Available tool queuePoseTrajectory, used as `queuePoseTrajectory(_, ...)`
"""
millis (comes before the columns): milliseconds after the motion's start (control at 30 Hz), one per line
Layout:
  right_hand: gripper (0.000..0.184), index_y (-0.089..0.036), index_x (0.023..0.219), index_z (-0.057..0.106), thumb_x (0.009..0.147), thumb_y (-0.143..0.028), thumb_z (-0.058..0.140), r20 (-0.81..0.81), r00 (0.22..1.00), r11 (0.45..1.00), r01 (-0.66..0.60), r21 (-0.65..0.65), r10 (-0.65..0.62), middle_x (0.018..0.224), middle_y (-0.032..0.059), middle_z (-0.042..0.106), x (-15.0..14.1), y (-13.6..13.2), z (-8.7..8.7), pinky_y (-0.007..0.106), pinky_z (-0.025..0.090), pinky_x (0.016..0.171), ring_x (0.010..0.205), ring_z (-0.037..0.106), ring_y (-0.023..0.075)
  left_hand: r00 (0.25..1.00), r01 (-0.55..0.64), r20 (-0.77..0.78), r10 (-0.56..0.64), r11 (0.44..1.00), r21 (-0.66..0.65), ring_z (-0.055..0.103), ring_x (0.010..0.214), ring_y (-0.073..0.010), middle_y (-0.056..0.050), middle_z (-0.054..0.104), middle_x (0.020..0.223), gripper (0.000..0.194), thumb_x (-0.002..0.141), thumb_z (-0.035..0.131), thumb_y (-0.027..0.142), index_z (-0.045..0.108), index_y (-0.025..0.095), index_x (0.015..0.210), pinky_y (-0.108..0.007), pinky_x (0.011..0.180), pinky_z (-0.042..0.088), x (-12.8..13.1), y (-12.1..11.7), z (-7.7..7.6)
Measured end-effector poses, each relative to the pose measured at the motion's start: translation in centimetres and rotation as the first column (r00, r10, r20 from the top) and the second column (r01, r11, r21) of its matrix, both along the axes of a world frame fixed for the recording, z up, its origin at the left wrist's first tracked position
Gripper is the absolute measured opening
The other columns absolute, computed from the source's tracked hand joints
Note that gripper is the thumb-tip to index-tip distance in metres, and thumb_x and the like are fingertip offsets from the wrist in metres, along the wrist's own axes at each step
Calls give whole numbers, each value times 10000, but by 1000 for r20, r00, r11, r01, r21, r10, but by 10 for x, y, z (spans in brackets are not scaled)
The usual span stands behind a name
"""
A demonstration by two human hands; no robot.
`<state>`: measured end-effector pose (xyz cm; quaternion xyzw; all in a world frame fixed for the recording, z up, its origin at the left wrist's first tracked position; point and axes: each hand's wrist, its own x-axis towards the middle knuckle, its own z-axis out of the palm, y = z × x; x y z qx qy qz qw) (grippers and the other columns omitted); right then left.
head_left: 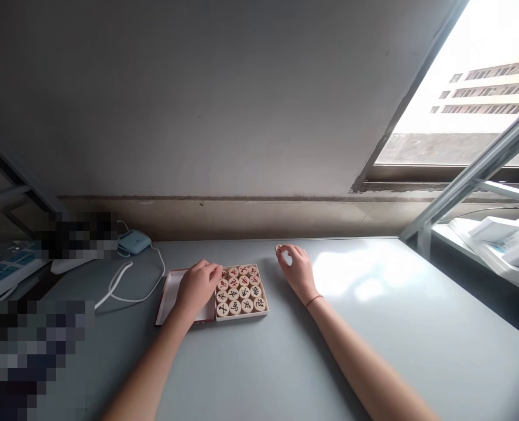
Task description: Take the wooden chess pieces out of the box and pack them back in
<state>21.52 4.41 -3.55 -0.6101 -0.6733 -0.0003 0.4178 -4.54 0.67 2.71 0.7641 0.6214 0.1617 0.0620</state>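
At the far left, a light blue device (pixel 134 241) sits near the wall end of the worktop (pixel 224 374), and a white cable (pixel 116 280) loops across the surface in front of it. Next comes a shallow lid (pixel 168 299), lying with its pale inside up. The left hand (pixel 199 282) is over it, fingers bent and close together, the tips reaching the upper left corner of the adjoining box (pixel 241 317); whether they grip anything cannot be told. That box lies just beside the lid and is filled with round game pieces (pixel 244 292) in rows, red characters toward the wall, black ones nearer the person. Right of it, well apart, the right hand (pixel 298 268) pinches a single disc (pixel 278 248) between thumb and forefinger, a red string (pixel 314 300) around its wrist. Farther right, white items (pixel 500 231) lie on a shelf beyond a slanted metal bar (pixel 461 169).
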Motion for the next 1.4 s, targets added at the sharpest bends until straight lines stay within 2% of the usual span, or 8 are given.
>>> queuePoseTrajectory(100,179,-214,879,637,894,-267,467,77,997,996,18,-84,-11,950,72,667,1,0,-7,327,410,746,874,546,224,997,-22,-70,22,1000,-12,606,757,-178,-54,630,819,322,913,399,257,710,194,857,-266,692,427,2,0,-4)
queuePoseTrajectory(333,199,-198,970,630,901,-276,461,81,994,997,-66,-45,69,1040,94,643,-19,-22,3,355,422,803,958,527,240,962,-121,-248,117,993,-3,633,824,-227,-94,663,895,354,923,373,271,713,173,910,-293,697,440,20,-7,-2)
queuePoseTrajectory(667,159,-216,848,622,888,-252,473,-9,981,977,-192,-93,192,883,63,665,-39,-34,6,353,432,793,903,550,232,957,-187,-235,171,981,-48,636,865,-210,-81,664,918,317,917,363,215,677,174,897,-273,678,444,30,-5,-2)
queuePoseTrajectory(833,163,-218,784,603,868,-207,464,-58,977,975,-211,-70,208,827,50,665,-38,-35,8,331,412,760,881,550,222,953,-166,-264,151,985,-35,628,867,-242,-102,646,910,364,924,339,219,693,165,861,-316,707,447,30,-5,-2)
queuePoseTrajectory(1033,160,-217,763,591,859,-198,463,-75,976,976,-209,-59,205,813,44,660,-40,-37,11,326,397,752,880,549,218,962,-115,-246,121,993,40,610,878,-231,-86,639,946,276,917,386,232,657,184,928,-304,722,431,28,-6,-6)
queuePoseTrajectory(1267,153,-213,819,596,889,-213,460,-25,970,970,-241,3,241,831,56,657,-41,-40,16,351,441,778,870,562,216,992,-39,-114,48,996,79,614,862,-238,-55,674,878,237,928,398,218,626,204,866,-335,752,418,24,-6,-6)
queuePoseTrajectory(1333,129,-207,958,592,897,-248,486,9,955,952,-297,77,297,969,84,651,-46,-46,21,369,467,820,937,572,222,999,6,32,-10,991,132,616,882,-220,-51,669,900,217,937,404,246,614,206,899,-331,796,429,26,-9,-2)
queuePoseTrajectory(1400,231,-203,1109,538,891,-280,520,35,933,919,-360,160,359,1111,121,605,-54,-54,27,374,494,830,1005,575,230,947,54,304,-100,986,156,626,862,-190,-42,662,903,183,930,439,301,596,208,927,-304,801,457,32,-15,2)
